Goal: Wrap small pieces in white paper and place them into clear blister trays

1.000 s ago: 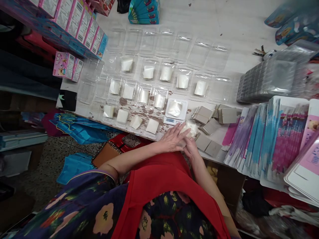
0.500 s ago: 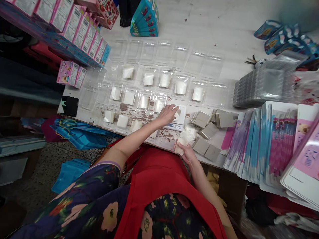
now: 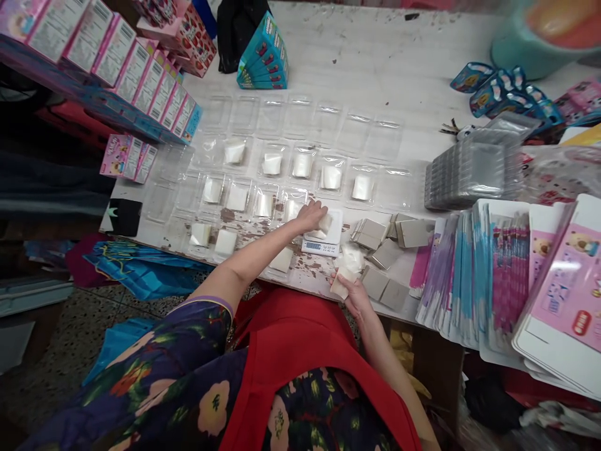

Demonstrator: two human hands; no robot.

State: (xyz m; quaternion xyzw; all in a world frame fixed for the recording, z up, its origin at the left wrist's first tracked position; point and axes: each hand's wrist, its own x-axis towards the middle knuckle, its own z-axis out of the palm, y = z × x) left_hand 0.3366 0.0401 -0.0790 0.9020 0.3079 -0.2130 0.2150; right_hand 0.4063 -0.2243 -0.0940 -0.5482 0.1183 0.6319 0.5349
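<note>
My left hand (image 3: 311, 217) is closed on a small white packet (image 3: 323, 225) over the plate of a white digital scale (image 3: 334, 232). The packet looks tilted, its near edge at my fingertips. At the table edge, my right hand (image 3: 353, 293) pinches a flat off-white stack (image 3: 342, 282), its material too blurred to name. Thin clear film (image 3: 352, 257) lies crumpled just beyond that hand. Left of the scale are rows of clear plastic trays (image 3: 394, 188), several holding a white packet (image 3: 362, 186). More white packets (image 3: 226, 242) rest along the front.
Grey square pieces (image 3: 369, 233) lie right of the scale. Beyond them stand printed cards (image 3: 474, 269) and a stack of clear trays (image 3: 469, 172). Pink boxes (image 3: 141, 75) line the left side, with a blue fan-shaped pack (image 3: 265, 56) at the back.
My left hand has drawn in slightly and taken hold of the packet on the scale, uncovering the scale's display. My right hand still holds its stack. The whole view has shifted a little.
</note>
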